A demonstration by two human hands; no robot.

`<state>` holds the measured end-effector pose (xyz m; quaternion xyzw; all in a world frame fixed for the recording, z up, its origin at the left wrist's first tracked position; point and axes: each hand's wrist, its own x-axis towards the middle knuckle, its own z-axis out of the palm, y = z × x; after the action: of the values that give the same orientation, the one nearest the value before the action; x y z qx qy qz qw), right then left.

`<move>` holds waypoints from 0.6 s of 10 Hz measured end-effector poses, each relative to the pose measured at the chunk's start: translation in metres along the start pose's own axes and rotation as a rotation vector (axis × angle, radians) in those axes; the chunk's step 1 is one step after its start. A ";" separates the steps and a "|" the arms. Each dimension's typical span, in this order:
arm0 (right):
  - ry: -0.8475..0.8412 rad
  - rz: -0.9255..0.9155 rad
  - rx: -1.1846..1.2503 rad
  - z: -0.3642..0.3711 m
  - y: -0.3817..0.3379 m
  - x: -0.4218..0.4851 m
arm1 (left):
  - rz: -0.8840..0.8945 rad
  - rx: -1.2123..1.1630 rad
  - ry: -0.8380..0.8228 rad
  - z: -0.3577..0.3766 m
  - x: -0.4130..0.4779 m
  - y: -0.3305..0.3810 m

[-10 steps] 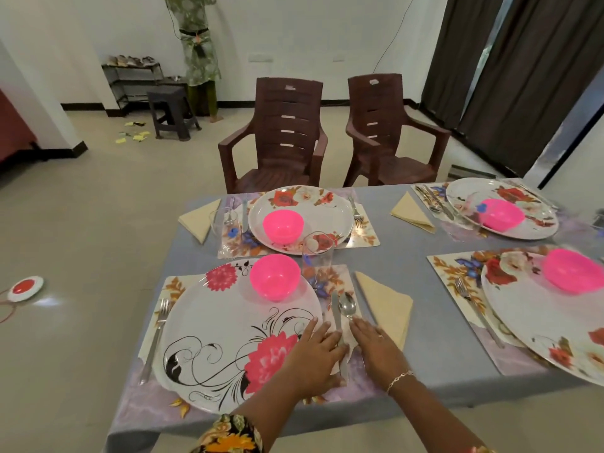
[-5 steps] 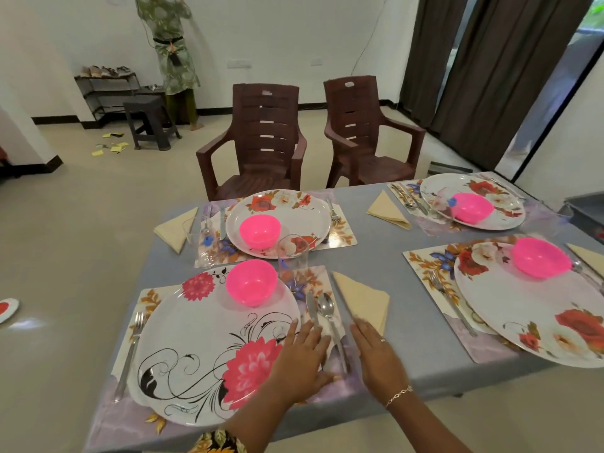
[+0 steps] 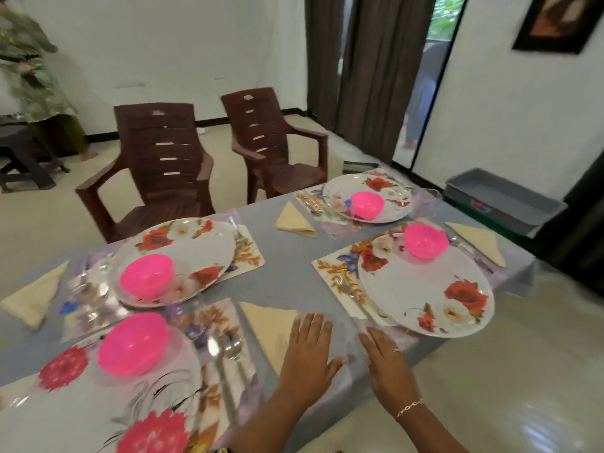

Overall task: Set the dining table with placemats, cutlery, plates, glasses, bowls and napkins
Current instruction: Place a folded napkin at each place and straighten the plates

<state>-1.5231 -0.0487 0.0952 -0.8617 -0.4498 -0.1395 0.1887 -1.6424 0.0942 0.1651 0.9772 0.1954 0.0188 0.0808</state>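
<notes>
Resting both hands palm-down on the table (image 3: 287,266), close to its near edge.

Left hand (image 3: 307,358): fingers straight and slightly spread, gripping nothing. Its fingertips lie over the right corner of the near napkin (image 3: 266,322).

Right hand (image 3: 389,367): fingers straight and together, gripping nothing. It is flat on the cloth just beside the left hand. Its fingertips are close to the near corner of the right mat (image 3: 333,273); I cannot tell if they touch.

Four places laid:
- Near-left corner: plate (image 3: 98,403) with a bowl (image 3: 134,343) on its far part. A knife (image 3: 217,358) and spoon (image 3: 233,344) lie side by side on the mat, between the plate and the near napkin.
- Near-right corner: right plate (image 3: 425,289) with right bowl (image 3: 425,240) on its far rim. A fork (image 3: 349,289) lies on the right mat along the plate's left side.
- Far side: two more plates, each with a pink bowl and a folded napkin beside it.

The picture is blurred and the glasses are hard to make out.

Two chairs (image 3: 163,165) stand at the table's far edge.
</notes>
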 end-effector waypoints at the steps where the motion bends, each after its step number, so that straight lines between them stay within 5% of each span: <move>1: -0.143 0.014 -0.080 -0.021 0.047 0.005 | 0.083 -0.060 0.007 0.015 0.039 0.030; 5: -0.277 -0.144 -0.104 -0.065 0.236 0.064 | 0.284 -0.053 -0.029 0.050 0.164 0.144; 6: -0.366 -0.302 -0.089 -0.064 0.274 0.077 | 0.260 -0.031 -0.065 0.059 0.175 0.156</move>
<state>-1.2578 -0.1659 0.1285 -0.8030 -0.5937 -0.0274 0.0431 -1.4178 0.0103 0.1337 0.9930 0.0642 0.0003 0.0992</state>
